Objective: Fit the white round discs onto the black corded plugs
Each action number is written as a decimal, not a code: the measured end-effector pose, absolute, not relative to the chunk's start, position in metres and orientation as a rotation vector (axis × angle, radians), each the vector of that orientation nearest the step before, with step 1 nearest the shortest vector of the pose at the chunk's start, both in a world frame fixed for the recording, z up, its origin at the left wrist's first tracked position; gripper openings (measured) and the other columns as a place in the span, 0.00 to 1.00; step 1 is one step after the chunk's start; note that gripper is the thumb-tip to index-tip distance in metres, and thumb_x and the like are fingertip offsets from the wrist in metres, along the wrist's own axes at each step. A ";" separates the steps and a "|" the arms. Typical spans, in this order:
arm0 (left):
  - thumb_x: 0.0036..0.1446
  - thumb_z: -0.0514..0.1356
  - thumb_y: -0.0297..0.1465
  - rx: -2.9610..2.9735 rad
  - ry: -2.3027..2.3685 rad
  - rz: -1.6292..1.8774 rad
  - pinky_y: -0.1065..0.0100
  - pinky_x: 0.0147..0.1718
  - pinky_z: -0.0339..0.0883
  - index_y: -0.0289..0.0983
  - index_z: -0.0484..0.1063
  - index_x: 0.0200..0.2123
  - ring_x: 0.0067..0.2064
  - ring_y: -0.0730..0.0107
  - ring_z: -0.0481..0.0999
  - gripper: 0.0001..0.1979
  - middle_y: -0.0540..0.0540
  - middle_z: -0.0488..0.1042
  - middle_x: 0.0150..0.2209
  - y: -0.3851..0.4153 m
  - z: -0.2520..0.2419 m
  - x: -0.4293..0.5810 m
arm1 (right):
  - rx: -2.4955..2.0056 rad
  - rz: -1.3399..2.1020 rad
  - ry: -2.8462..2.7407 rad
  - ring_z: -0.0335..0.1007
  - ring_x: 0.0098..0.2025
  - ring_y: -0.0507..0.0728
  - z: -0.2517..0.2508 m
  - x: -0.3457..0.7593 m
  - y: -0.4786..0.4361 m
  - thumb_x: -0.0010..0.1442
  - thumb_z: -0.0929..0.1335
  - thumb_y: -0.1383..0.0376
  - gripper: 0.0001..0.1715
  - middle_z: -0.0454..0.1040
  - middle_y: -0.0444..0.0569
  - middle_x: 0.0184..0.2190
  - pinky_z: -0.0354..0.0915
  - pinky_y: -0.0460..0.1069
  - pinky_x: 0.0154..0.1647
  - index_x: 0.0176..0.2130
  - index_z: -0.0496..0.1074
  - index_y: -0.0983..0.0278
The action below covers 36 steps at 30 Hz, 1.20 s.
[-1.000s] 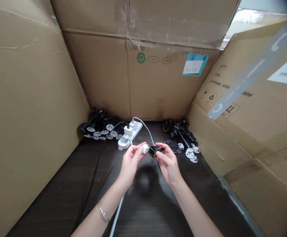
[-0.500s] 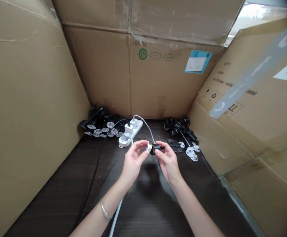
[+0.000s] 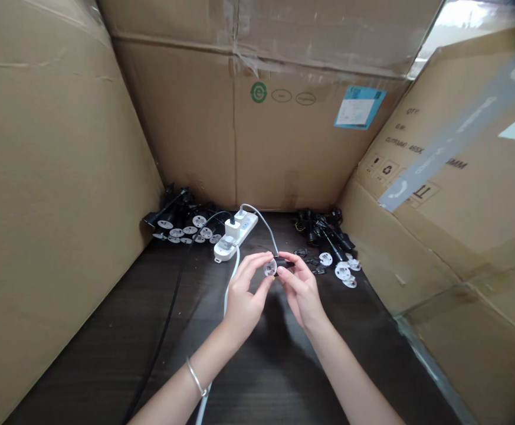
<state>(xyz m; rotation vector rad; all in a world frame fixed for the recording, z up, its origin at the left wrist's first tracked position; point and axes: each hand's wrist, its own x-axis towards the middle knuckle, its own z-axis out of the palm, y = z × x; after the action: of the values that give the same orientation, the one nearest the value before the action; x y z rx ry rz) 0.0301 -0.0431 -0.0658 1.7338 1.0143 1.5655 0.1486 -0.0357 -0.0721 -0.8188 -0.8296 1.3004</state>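
Nearest: two bare forearms entering from the bottom edge, with a silver bangle (image 3: pixel 196 376) on the left wrist. Left hand (image 3: pixel 245 292) partly closed, thumb and fingertips pinching a white disc (image 3: pixel 270 268). Right hand (image 3: pixel 304 289) also partly closed, thumb and forefinger pinching a black plug body (image 3: pixel 284 264). Disc and plug body touching end to end, held between the two hands, raised above the table, just right of scene centre; any join between them hidden by the fingers. Under and left of the hands, a white cable (image 3: pixel 226 301) running from the near edge up to just beside the power strip. Farther left on the dark table (image 3: pixel 266 366), a black cable (image 3: pixel 164 319) lying lengthwise. Beyond the hands, a white power strip (image 3: pixel 222 251) with a white adapter (image 3: pixel 233 228) plugged in, and a thin pale cable (image 3: pixel 263 221) arcing right from it toward the hands. Far left, against the wall, a pile of black parts and white discs (image 3: pixel 186 227). Far right, a similar pile (image 3: pixel 323 233). Left, far and right sides all walled by cardboard (image 3: pixel 173 118), with a blue-edged label (image 3: pixel 360 107) on the far wall.
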 end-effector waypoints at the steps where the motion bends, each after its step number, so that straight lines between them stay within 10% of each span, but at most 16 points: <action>1: 0.54 0.55 0.25 1.763 1.025 1.573 0.61 0.51 0.61 0.40 0.70 0.44 0.51 0.63 0.68 0.14 0.44 0.69 0.47 -0.044 -0.065 0.030 | -0.815 1.307 -0.822 0.66 0.34 0.52 -0.072 0.148 -0.036 0.46 0.72 0.66 0.18 0.71 0.44 0.33 0.63 0.48 0.38 0.40 0.71 0.60; 17: 0.49 0.60 0.25 1.599 0.904 1.517 0.60 0.53 0.60 0.40 0.71 0.42 0.52 0.62 0.67 0.14 0.44 0.70 0.48 -0.040 -0.064 0.027 | -0.669 1.596 -0.785 0.71 0.37 0.52 -0.063 0.146 -0.040 0.52 0.69 0.62 0.15 0.73 0.46 0.42 0.66 0.47 0.38 0.42 0.71 0.59; 26: 0.49 0.59 0.25 1.519 0.935 1.440 0.73 0.34 0.68 0.39 0.68 0.37 0.49 0.64 0.68 0.10 0.43 0.62 0.54 -0.043 -0.062 0.031 | -0.667 1.667 -0.929 0.71 0.37 0.55 -0.063 0.135 -0.050 0.55 0.66 0.58 0.15 0.74 0.47 0.34 0.66 0.50 0.38 0.43 0.70 0.60; 36: 0.47 0.56 0.19 1.761 0.970 1.421 0.69 0.39 0.68 0.39 0.64 0.37 0.51 0.65 0.66 0.13 0.43 0.62 0.50 -0.044 -0.068 0.032 | -0.806 1.606 -1.002 0.67 0.31 0.50 -0.068 0.138 -0.048 0.50 0.71 0.62 0.15 0.70 0.42 0.30 0.63 0.45 0.36 0.40 0.70 0.61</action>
<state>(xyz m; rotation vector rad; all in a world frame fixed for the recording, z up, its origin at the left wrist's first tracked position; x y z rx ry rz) 0.0325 -0.0442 -0.0677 1.7607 0.9700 1.4207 0.1380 -0.0477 -0.0682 -0.8063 -1.0024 1.6064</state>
